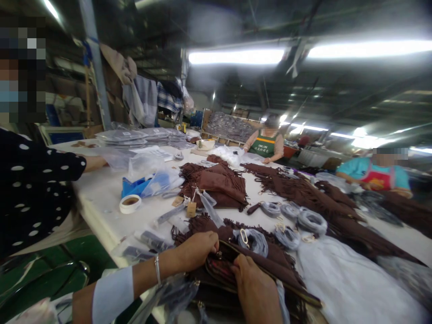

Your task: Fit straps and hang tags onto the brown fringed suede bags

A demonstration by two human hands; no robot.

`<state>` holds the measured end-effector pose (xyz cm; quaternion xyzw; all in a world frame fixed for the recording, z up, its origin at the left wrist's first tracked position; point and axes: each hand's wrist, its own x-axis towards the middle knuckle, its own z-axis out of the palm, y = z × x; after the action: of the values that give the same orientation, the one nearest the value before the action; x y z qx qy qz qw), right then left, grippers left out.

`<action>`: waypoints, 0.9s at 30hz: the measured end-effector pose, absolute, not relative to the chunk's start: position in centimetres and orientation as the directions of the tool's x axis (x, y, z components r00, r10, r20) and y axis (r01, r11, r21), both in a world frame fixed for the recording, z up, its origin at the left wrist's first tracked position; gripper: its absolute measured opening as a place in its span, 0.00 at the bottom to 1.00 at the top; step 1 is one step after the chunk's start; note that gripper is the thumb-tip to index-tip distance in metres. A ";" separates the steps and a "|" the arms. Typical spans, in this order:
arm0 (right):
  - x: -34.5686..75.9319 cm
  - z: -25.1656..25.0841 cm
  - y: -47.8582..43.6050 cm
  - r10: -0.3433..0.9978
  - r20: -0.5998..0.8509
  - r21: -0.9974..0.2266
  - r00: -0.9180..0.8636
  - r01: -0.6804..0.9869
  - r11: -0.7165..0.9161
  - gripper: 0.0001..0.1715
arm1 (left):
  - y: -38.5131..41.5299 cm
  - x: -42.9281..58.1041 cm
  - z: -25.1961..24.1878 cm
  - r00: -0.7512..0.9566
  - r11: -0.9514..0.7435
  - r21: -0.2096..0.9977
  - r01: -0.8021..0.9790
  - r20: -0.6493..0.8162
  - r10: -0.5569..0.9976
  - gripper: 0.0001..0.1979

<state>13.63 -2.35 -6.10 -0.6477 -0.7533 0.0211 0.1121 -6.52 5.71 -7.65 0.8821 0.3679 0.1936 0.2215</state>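
Note:
In front of me lies a brown fringed handbag point(270, 265) with its zipped mouth spread apart. My left hand point(199, 248) has its fingers closed on the far left end of the zip edge. Closer to me, my right hand point(254, 285) is curled over the near edge of the opening, its fingertips partly hidden inside. Between the hands a patterned lining or small pouch shows; I cannot tell which. A wrapped strap coil point(253, 243) with a gold clasp rests on the bag's far side.
More brown fringed bags point(219, 182) lie ahead, one with a tan tag point(191, 209). Wrapped strap coils point(312, 220) and white padding point(351, 279) are on the right. A tape roll point(130, 204) sits at left. One person stands left; two others work across the table point(101, 216).

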 end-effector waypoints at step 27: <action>12.2 -7.7 0.8 0.967 -0.163 -0.985 -0.196 0.097 -0.146 0.17 | 5.6 -5.7 -5.2 0.631 -0.587 0.662 0.466 0.217 0.745 0.08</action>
<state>12.20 0.85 -7.69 -0.5038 -0.5282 0.5649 0.3848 -5.71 5.56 -5.23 0.8566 0.3533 0.2444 0.2858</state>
